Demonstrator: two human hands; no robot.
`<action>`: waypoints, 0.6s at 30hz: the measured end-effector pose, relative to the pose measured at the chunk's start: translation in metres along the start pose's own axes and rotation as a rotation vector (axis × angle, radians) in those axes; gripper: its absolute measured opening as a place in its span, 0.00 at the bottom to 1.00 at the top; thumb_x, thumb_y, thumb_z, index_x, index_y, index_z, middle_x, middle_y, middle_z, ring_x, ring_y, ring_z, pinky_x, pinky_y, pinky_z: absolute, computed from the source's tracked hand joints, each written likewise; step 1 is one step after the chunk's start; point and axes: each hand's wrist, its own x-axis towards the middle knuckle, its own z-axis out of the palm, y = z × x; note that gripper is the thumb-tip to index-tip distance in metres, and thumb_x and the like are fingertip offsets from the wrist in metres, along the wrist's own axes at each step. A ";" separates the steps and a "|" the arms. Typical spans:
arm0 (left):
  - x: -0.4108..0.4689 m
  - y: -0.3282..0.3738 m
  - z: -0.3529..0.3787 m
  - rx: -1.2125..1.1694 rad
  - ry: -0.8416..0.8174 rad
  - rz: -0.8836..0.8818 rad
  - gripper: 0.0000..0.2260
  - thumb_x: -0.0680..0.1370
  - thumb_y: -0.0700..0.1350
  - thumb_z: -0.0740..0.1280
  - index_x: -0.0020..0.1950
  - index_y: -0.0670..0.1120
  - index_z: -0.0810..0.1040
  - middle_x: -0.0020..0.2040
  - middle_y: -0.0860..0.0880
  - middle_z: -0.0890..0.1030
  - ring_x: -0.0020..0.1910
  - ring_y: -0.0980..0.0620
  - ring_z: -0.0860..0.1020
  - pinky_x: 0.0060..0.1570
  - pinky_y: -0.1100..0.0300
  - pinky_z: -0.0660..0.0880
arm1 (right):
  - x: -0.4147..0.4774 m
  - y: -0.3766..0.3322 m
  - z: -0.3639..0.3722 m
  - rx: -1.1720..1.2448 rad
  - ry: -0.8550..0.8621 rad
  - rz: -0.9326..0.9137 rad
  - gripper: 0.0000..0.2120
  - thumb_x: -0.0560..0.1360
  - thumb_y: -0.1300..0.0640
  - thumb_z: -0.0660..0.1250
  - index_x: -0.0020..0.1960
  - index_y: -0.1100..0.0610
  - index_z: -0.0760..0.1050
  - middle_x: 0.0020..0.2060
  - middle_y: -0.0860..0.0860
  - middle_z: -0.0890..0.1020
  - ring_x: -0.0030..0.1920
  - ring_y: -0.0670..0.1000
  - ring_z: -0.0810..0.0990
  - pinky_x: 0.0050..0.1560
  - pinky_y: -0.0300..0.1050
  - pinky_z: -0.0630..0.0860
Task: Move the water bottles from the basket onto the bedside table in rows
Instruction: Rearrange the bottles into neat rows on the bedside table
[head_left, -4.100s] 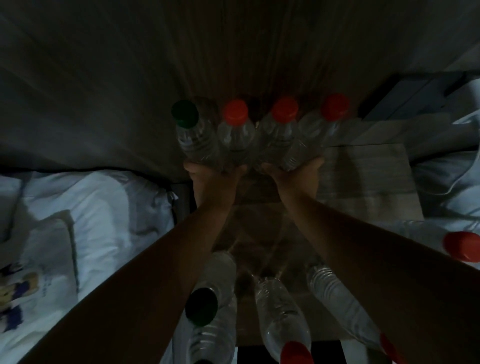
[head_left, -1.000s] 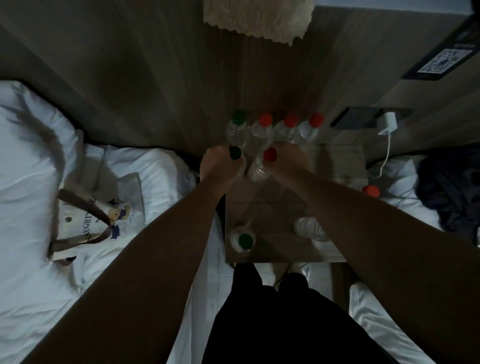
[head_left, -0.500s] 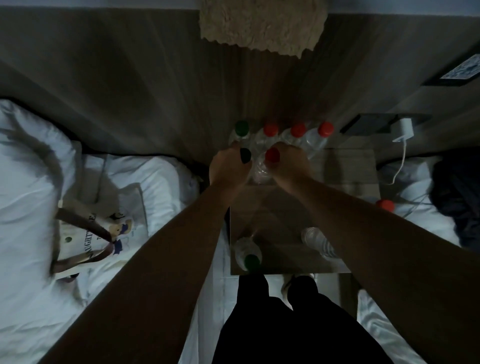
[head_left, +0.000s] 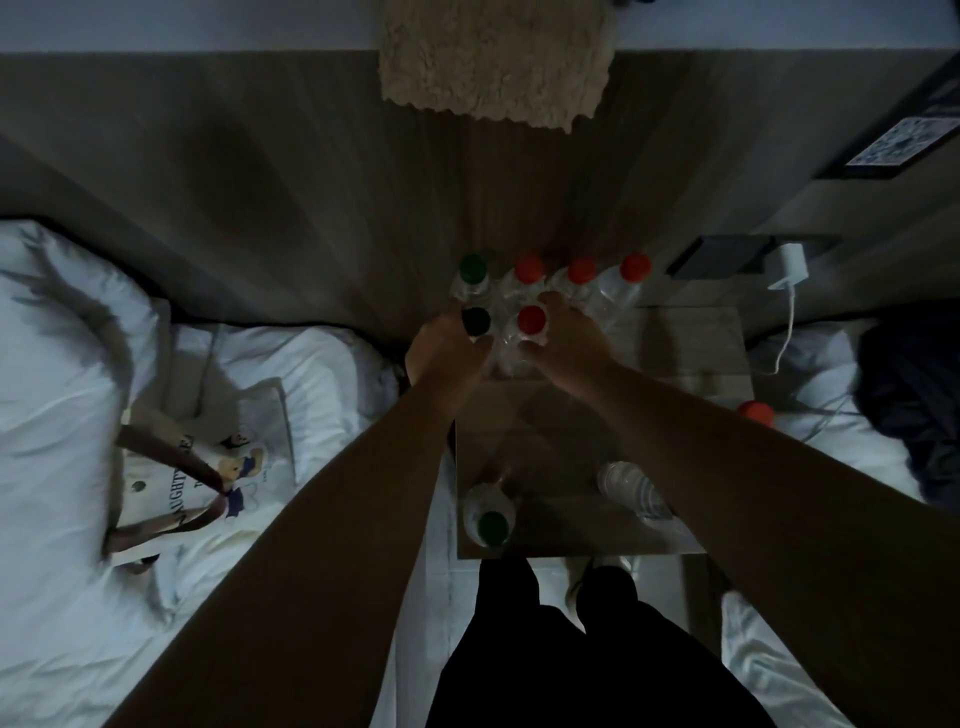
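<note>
Gripping: left fingers (head_left: 480, 347) round dark-capped bottle (head_left: 476, 320), right fingers (head_left: 561, 312) round red-capped bottle (head_left: 532, 318).

Both arms reach forward, left hand (head_left: 447, 353) and right hand (head_left: 569, 343) side by side, fingers (head_left: 563, 312) curled, gripping

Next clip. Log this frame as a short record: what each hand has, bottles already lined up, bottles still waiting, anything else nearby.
left hand: grips dark-capped bottle
right hand: grips red-capped bottle
back row: four bottles against the wall, one green cap, three red
second row: only the two held bottles, directly in front of the back row
waiting: green-capped bottle at the front edge of the bedside table; another bottle partly behind the right arm
nearby: tote bag on the bed, charger at the wall
</note>
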 end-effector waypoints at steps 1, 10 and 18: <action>-0.004 -0.001 0.001 -0.038 -0.016 -0.032 0.17 0.74 0.54 0.67 0.58 0.47 0.73 0.51 0.45 0.81 0.51 0.45 0.80 0.43 0.56 0.74 | -0.004 0.003 0.000 0.005 -0.016 -0.002 0.26 0.75 0.49 0.67 0.68 0.54 0.63 0.64 0.57 0.74 0.61 0.57 0.76 0.54 0.49 0.73; -0.059 0.011 0.032 -0.322 0.026 -0.378 0.34 0.76 0.51 0.65 0.73 0.37 0.52 0.65 0.39 0.73 0.63 0.40 0.73 0.53 0.52 0.70 | -0.053 0.043 -0.023 -0.147 -0.063 -0.038 0.28 0.76 0.48 0.62 0.73 0.53 0.59 0.65 0.59 0.73 0.64 0.61 0.73 0.61 0.55 0.72; -0.101 0.057 0.063 -0.134 -0.038 -0.172 0.32 0.71 0.62 0.62 0.68 0.43 0.66 0.61 0.43 0.76 0.58 0.41 0.77 0.57 0.46 0.75 | -0.087 0.107 -0.080 -0.266 -0.044 -0.020 0.26 0.76 0.50 0.62 0.72 0.54 0.62 0.63 0.60 0.73 0.60 0.62 0.75 0.58 0.54 0.74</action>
